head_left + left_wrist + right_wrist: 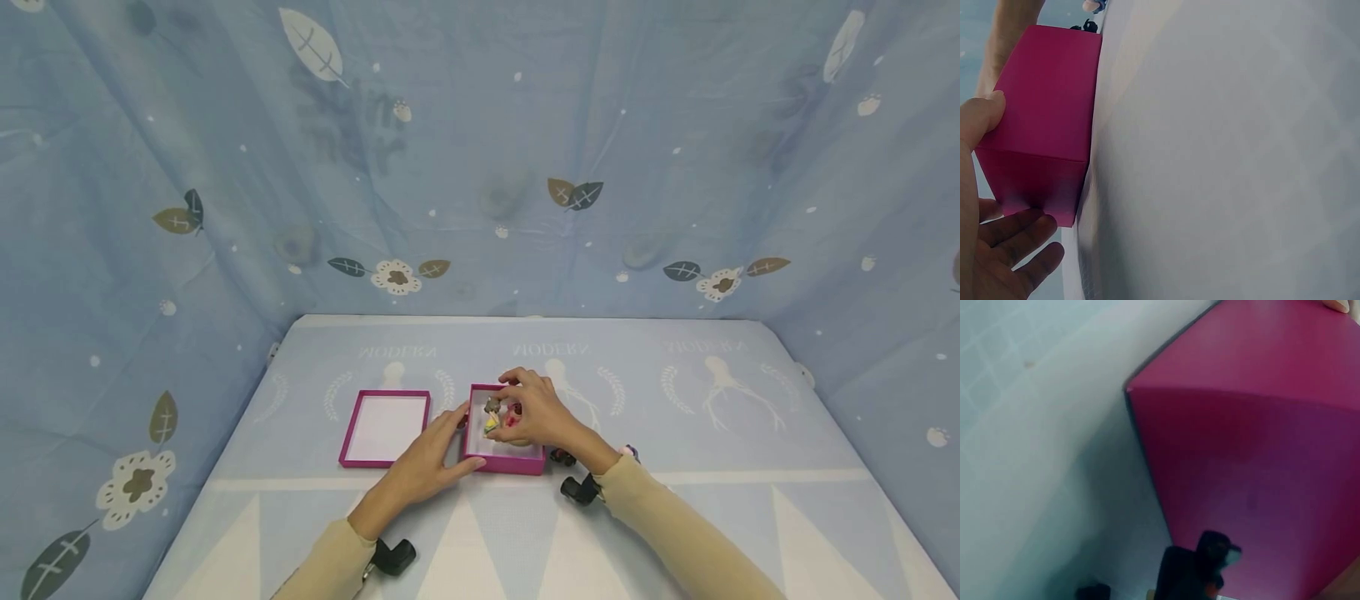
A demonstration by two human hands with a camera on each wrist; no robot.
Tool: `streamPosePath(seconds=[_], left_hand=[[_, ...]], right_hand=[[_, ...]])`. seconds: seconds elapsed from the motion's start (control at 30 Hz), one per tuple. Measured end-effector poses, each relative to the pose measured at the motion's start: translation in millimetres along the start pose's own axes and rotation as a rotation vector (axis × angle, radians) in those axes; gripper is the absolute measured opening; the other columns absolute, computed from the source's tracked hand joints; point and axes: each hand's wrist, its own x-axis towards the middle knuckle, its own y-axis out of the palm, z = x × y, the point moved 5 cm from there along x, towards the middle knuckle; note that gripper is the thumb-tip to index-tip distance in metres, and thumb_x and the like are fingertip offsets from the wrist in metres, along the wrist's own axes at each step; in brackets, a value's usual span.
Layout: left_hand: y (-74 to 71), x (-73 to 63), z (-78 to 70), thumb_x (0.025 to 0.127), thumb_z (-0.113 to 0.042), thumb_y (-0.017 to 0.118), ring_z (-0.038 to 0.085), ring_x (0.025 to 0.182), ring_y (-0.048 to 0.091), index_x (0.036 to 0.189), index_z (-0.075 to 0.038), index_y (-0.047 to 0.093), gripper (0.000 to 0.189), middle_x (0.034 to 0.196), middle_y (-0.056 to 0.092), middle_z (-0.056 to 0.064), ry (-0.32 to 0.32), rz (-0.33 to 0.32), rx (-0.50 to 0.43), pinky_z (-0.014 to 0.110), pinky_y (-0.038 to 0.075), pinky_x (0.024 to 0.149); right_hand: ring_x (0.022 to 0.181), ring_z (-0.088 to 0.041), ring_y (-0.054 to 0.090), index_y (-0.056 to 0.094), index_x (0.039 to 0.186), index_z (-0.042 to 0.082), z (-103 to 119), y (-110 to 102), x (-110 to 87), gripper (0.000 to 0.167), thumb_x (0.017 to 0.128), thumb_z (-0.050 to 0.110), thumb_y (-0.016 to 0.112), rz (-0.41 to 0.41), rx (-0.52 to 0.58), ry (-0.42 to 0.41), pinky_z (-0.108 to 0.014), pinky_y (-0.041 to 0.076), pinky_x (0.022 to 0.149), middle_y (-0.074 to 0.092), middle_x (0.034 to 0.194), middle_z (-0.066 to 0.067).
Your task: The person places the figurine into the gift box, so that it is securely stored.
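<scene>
An open magenta box (510, 464) with a white inside stands in front of me on the table. My left hand (426, 462) holds its near left corner; in the left wrist view the thumb lies on one wall and the fingertips press the adjoining wall. Over the box, my right hand (536, 410) reaches in from the right and pinches a small figurine (491, 417) with brown hair and a yellow skirt between thumb and fingers. A red figurine (513, 414) shows beside it, partly covered by the hand.
Left of the box lies a magenta-rimmed white lid (386, 429), inner side up. Small dark objects (562, 457) stand at the box's right side, and another small figure (628, 452) is partly behind the right wrist. Patterned cloth (480, 167) walls enclose the table.
</scene>
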Motion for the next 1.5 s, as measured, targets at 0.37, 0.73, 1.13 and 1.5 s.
streamPosePath(seconds=[0.37, 0.73, 1.13, 1.5], left_hand=[[-0.7, 0.7, -1.6, 0.087, -0.055, 0.067, 0.015, 0.120, 0.053, 0.155, -0.011, 0.026, 0.091, 0.133, 0.055, 0.005, 0.004, -0.008, 0.024, 0.041, 0.047, 0.105], [-0.9, 1.1, -2.0, 0.087, -0.054, 0.067, 0.015, 0.120, 0.053, 0.155, -0.011, 0.026, 0.091, 0.134, 0.055, 0.005, -0.009, 0.000, 0.027, 0.041, 0.046, 0.106], [-0.7, 1.3, -2.9, 0.087, -0.052, 0.069, 0.017, 0.123, 0.053, 0.155, -0.011, 0.026, 0.091, 0.134, 0.055, 0.005, -0.008, -0.004, 0.016, 0.043, 0.045, 0.107], [0.2, 0.5, -1.4, 0.086, -0.054, 0.068, 0.016, 0.122, 0.053, 0.155, -0.012, 0.027, 0.091, 0.134, 0.055, 0.005, -0.022, -0.001, 0.016, 0.043, 0.045, 0.106]], right_hand=[[0.112, -0.024, 0.053, 0.075, 0.112, 0.018, 1.1, 2.9, 2.2, 0.060, 0.065, 0.054, 0.085, -0.052, -0.086, 0.040, -0.044, 0.040, 0.093, 0.058, 0.128, -0.005], [0.109, -0.023, 0.051, 0.076, 0.109, 0.021, 2.1, 6.3, 3.5, 0.057, 0.064, 0.055, 0.086, -0.054, -0.113, 0.075, -0.045, 0.038, 0.093, 0.058, 0.126, -0.004], [0.113, -0.023, 0.050, 0.076, 0.106, 0.028, 2.4, 11.2, 4.5, 0.059, 0.059, 0.062, 0.085, -0.064, -0.241, 0.105, -0.048, 0.037, 0.093, 0.059, 0.127, -0.002], [0.117, -0.026, 0.049, 0.075, 0.109, 0.031, 4.9, 12.6, 4.0, 0.060, 0.058, 0.061, 0.085, -0.063, -0.253, 0.123, -0.050, 0.035, 0.095, 0.059, 0.130, -0.005]])
